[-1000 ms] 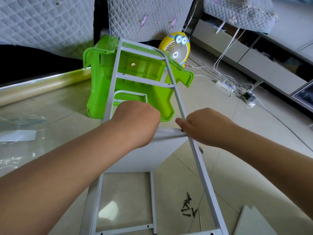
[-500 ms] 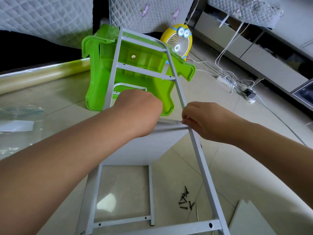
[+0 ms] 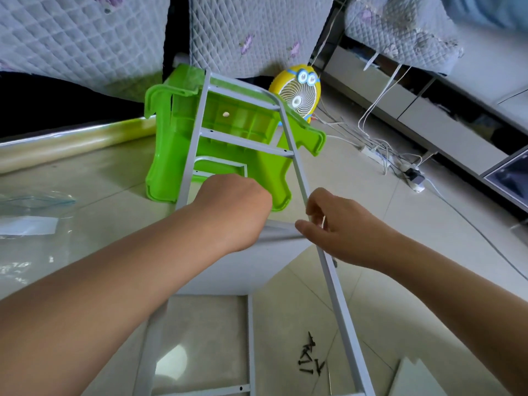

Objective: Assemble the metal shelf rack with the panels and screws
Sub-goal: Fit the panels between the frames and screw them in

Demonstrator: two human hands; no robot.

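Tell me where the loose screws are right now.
In the head view, the loose black screws lie on the floor tiles, low and right of centre, just left of the rack frame's right rail and below the right hand.

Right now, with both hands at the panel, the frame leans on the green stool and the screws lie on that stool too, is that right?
Not quite: the head view shows the screws on the floor by the frame, not on the stool. The rest holds, with the left hand and right hand at the panel.
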